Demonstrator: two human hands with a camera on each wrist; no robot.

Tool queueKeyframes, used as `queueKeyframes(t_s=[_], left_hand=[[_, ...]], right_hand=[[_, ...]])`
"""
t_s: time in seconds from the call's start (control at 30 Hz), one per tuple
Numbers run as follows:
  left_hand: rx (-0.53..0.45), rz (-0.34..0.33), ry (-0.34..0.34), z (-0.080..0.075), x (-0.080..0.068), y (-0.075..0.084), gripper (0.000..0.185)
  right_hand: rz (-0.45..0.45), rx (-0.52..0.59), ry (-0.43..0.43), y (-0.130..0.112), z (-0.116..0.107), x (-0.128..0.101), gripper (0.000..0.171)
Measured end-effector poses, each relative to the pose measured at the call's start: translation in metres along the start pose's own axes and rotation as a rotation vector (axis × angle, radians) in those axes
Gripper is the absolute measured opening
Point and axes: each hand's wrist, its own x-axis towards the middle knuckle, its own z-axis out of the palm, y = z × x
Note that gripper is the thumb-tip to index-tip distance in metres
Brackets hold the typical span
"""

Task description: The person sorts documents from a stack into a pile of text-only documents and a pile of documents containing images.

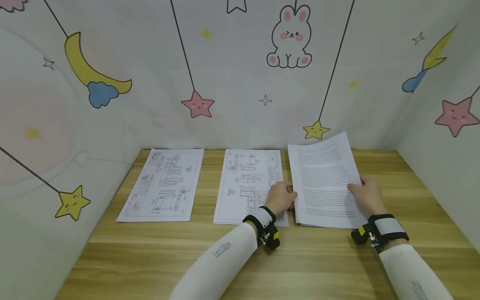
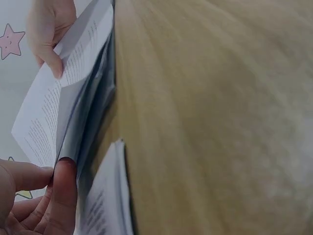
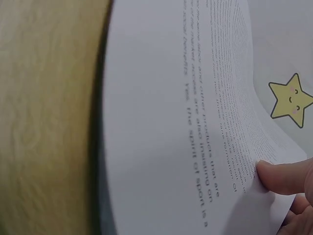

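On the right side of the light wooden table (image 1: 322,266), against the back wall, lies a stack of white printed text pages (image 1: 323,183). Both hands work it. Left hand (image 1: 281,198) at the stack's left edge, fingers curled round that edge and pinching the upper sheets; left wrist view shows the thumb and fingertips (image 2: 63,191) clamped on the fold of a lifted page. Right hand (image 1: 369,193) at the stack's right edge, thumb on top of the top sheet, fingers underneath, gripping it; right wrist view shows the thumb tip (image 3: 281,176) pressed on the printed sheet near its corner. Top sheet raised and bowed, far end lifted off the pages below; the rest of the stack flat on the table.

Just left of the stack, touching or nearly so: white sheet with a line drawing of machine parts (image 1: 249,183), flat, partly under the left hand. Further left, apart from it: second white drawing sheet (image 1: 163,183), flat. Both forearms in white sleeves, black-and-grey wrist bands (image 1: 386,229) on each. Pale wall panels with cartoon stars, a moon and a white rabbit (image 1: 290,37) surround the table
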Motion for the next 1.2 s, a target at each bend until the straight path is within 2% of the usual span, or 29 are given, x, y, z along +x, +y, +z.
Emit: queueKeyframes(t_s=[0.13,0.3,0.43,0.5,0.63,0.7,0.83,1.0,1.2], left_hand=[[0.051,0.005,-0.01,0.006,0.004,-0.002,0.029],[0.089,0.027,-0.021,0.011,0.006,-0.003,0.035],[0.199,0.075,-0.007,0.016,0.009,-0.002,0.02],[0.251,0.078,0.001,0.017,0.01,-0.001,0.012],[0.336,0.077,0.013,0.017,0.011,-0.001,0.028],[0.352,0.086,0.008,0.016,0.01,-0.002,0.03],[0.292,0.104,-0.03,0.007,0.007,-0.003,0.018],[0.213,0.129,-0.036,-0.012,0.003,-0.006,0.029],[0.234,0.174,0.005,-0.041,0.001,-0.009,0.032]], right_hand=[[0.002,-0.067,0.008,0.003,0.0,0.005,0.052],[0.006,-0.156,-0.024,0.008,0.0,0.01,0.053],[-0.004,-0.237,-0.04,0.009,-0.002,0.012,0.053],[-0.015,-0.282,-0.037,0.007,-0.001,0.012,0.053],[-0.031,-0.384,-0.017,0.001,0.003,0.01,0.054],[-0.035,-0.439,-0.012,-0.002,0.004,0.007,0.054],[-0.033,-0.527,-0.026,-0.008,0.006,0.002,0.049],[-0.057,-0.562,-0.031,-0.015,0.01,-0.002,0.042],[-0.183,-0.55,0.007,-0.026,0.024,-0.008,0.044]])
